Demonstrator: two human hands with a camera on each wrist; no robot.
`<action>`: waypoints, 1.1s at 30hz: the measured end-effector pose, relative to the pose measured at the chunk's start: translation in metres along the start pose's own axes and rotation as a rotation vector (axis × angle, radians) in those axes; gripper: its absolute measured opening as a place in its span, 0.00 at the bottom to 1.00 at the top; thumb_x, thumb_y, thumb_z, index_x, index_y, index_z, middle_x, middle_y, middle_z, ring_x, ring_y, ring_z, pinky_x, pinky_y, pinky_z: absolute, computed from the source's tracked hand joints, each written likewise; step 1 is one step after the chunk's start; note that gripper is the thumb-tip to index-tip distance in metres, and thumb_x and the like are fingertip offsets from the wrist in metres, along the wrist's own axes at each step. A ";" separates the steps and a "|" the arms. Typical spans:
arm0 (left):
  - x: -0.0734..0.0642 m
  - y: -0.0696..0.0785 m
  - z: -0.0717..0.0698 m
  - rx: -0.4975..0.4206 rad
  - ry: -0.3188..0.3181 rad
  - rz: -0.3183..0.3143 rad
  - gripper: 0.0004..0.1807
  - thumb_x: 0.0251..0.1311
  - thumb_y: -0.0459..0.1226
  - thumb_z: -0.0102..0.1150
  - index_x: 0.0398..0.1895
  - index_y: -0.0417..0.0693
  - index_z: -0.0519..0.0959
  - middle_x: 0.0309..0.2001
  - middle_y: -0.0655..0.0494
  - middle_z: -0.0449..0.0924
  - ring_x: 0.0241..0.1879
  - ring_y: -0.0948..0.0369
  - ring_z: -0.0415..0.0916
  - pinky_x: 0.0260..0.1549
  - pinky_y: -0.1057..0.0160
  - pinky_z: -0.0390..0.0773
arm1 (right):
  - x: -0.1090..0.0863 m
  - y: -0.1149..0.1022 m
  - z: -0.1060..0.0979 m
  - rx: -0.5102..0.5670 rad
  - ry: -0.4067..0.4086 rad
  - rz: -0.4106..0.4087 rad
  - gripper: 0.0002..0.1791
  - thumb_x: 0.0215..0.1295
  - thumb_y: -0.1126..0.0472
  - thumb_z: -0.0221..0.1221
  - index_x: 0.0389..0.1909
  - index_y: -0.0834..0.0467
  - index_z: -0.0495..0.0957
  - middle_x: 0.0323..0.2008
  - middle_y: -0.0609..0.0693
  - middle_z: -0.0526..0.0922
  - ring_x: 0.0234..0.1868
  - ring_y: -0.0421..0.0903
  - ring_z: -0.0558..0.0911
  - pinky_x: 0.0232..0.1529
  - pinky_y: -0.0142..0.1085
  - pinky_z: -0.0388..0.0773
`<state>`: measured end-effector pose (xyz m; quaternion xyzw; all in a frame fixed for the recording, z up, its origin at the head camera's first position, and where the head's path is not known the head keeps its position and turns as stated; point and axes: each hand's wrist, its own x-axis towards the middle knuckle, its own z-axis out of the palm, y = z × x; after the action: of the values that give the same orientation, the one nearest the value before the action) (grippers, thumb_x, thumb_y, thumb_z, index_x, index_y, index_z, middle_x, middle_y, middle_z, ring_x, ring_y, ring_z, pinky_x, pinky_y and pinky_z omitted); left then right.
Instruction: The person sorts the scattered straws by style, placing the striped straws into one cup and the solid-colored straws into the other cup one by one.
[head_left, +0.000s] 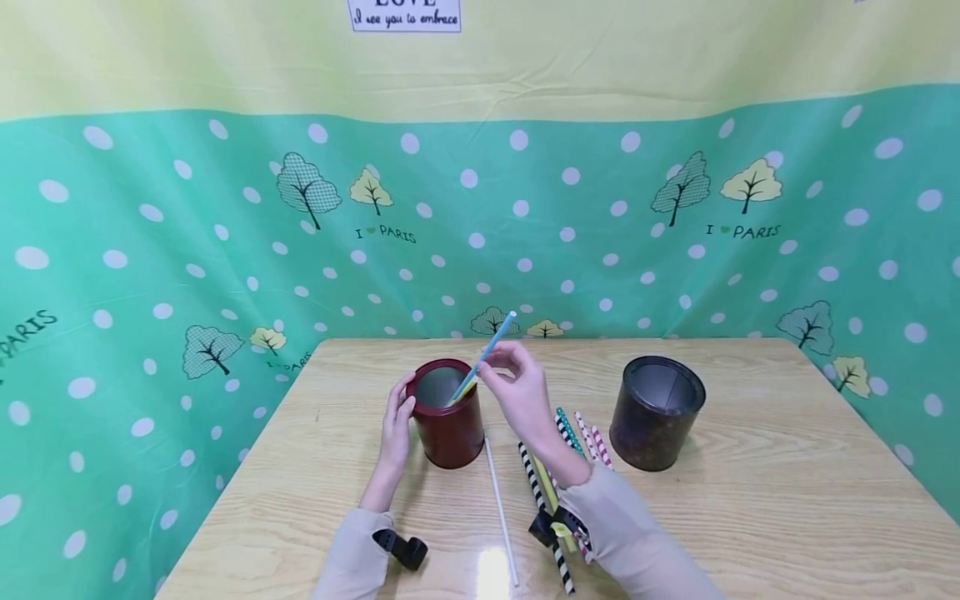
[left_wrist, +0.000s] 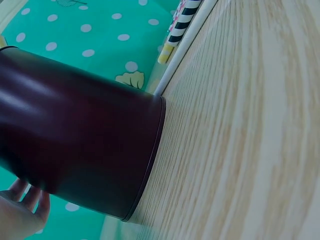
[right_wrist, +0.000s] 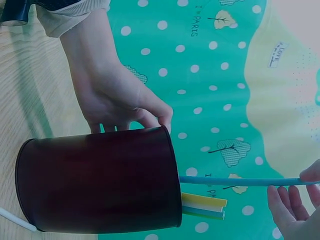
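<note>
A dark red can (head_left: 450, 433) stands upright on the table, its open top holding yellow and other straws (right_wrist: 205, 202) that lean against the rim. My left hand (head_left: 397, 421) holds the can by its left side, the fingers bent around the wall and the thumb near the rim. Between thumb and fingers, my right hand (head_left: 517, 387) pinches a blue straw (head_left: 491, 342) near its upper part. That straw slants, with its lower end inside the can's mouth. In the right wrist view the same blue straw (right_wrist: 240, 181) reaches from the can's rim to my right fingertips.
A black can (head_left: 651, 425) stands to the right. Under my right forearm lie several striped and dotted straws (head_left: 531, 475), partly hidden. One white straw (head_left: 501, 508) lies by the red can's base. A green dotted cloth (head_left: 517, 208) hangs behind the wooden table (head_left: 787, 492).
</note>
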<state>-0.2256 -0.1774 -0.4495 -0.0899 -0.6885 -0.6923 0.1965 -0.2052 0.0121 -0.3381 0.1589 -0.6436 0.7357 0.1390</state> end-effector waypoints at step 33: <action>0.001 -0.001 0.001 -0.018 -0.002 -0.008 0.21 0.64 0.33 0.36 0.60 0.37 0.60 0.58 0.40 0.62 0.57 0.56 0.60 0.48 0.72 0.60 | -0.025 0.053 -0.027 -0.349 -0.196 0.260 0.11 0.52 0.69 0.57 0.38 0.66 0.75 0.32 0.55 0.79 0.34 0.47 0.78 0.34 0.33 0.75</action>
<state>-0.2273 -0.1766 -0.4503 -0.0895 -0.6829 -0.6991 0.1921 -0.2053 0.0320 -0.3998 0.1187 -0.7864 0.6062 0.0053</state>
